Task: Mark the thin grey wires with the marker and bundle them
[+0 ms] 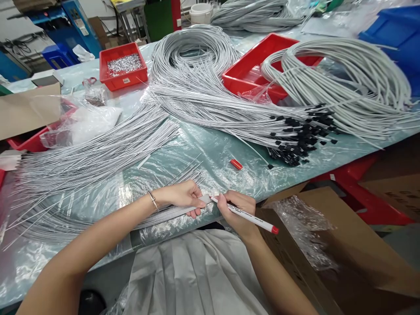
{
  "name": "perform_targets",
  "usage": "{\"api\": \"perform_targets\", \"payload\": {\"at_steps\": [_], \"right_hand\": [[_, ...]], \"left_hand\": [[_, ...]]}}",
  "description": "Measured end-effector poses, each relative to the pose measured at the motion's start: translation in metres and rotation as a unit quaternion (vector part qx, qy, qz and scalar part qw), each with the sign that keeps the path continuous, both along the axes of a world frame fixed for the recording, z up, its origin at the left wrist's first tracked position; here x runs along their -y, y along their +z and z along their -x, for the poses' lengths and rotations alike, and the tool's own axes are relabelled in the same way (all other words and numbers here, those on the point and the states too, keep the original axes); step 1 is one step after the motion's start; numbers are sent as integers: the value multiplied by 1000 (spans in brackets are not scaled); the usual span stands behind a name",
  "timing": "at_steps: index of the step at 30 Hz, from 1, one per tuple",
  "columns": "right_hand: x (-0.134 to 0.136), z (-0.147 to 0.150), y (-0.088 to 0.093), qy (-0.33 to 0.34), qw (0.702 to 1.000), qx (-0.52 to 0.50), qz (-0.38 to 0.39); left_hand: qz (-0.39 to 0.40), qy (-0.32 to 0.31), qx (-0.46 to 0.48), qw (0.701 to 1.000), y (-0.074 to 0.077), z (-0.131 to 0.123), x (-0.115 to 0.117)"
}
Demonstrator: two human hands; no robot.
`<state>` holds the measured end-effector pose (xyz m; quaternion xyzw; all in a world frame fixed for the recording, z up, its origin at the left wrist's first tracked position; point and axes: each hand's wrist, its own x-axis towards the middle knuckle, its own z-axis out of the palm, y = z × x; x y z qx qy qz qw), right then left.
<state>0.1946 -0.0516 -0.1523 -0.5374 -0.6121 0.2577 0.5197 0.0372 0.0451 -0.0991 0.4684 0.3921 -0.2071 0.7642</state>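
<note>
My left hand point(188, 196) is closed on a flat row of thin grey wires point(172, 213), its thumb pressing near their ends at the table's front edge. My right hand point(239, 209) grips a white marker pen point(251, 217) with a red end. The pen's tip meets or nearly meets the wire ends just right of my left thumb; exact contact is too small to tell. A red pen cap point(236, 164) lies apart on the green plastic-covered table point(210, 144). More loose wires point(190, 175) stick out behind my left hand.
Bundled grey wires point(98, 153) spread across the left, and others with black ends point(295, 135) lie to the right. Behind are coiled cables point(341, 83), a red bin of small metal parts point(123, 83) and another red bin point(239, 72). A cardboard box point(344, 227) stands at right.
</note>
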Motion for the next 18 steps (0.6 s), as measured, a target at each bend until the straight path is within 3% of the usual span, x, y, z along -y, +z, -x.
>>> {"api": "perform_targets", "payload": {"at_steps": [18], "right_hand": [[5,-4,-8,18,1000,-6,1]], "left_hand": [[5,7,-3,1000,-6,4,2]]}}
